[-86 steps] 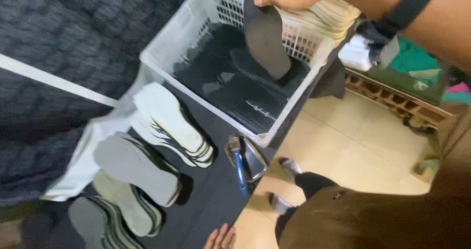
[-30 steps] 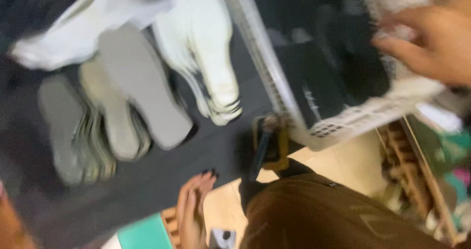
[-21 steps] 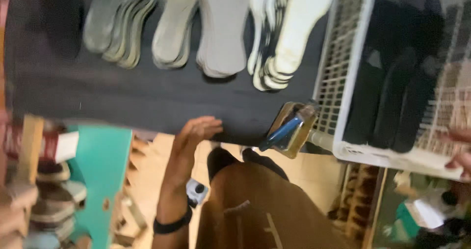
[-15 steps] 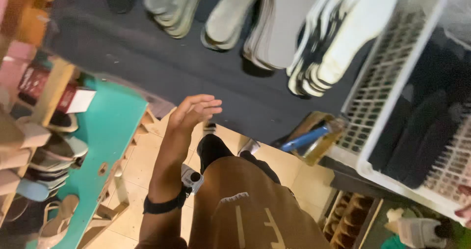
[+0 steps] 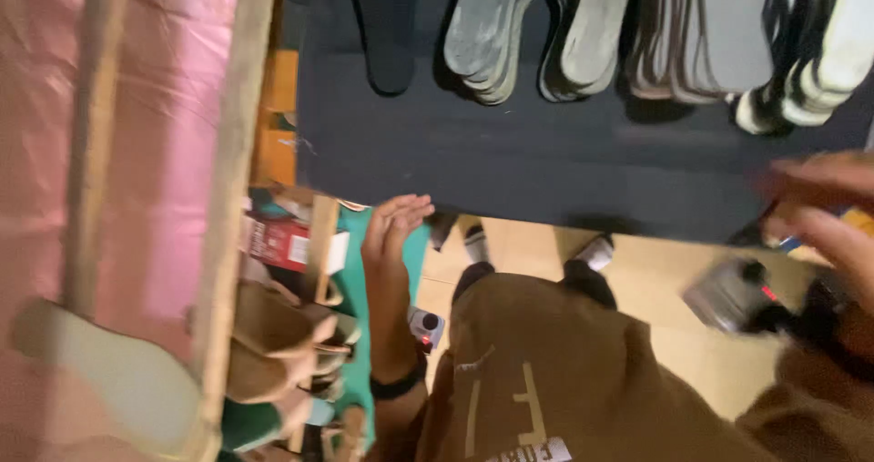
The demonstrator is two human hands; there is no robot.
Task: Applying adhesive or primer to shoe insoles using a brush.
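Observation:
My left hand point(image 5: 396, 227) hangs open with its fingers apart, just below the front edge of the dark table point(image 5: 546, 162), touching nothing; a black band circles its wrist. My right hand point(image 5: 824, 209) is blurred at the right edge, fingers spread, with nothing seen in it. Along the table's far side lie a black insole point(image 5: 387, 34), a stack of grey insoles point(image 5: 487, 34), a pale grey stack point(image 5: 592, 25), a brown-edged stack point(image 5: 701, 34) and a white stack point(image 5: 819, 57).
A pink sheet point(image 5: 155, 107) and a wooden post point(image 5: 232, 198) fill the left. Beside them are shoes on a rack point(image 5: 273, 335), a red box point(image 5: 278, 239) and a teal surface point(image 5: 364, 353). A grey device point(image 5: 728, 294) lies on the tan floor. My brown clothing point(image 5: 564, 371) is below.
The view has swung left, so the white basket and metal tool have left the frame. My left hand stays open by the table edge. My right hand has come down at the right.

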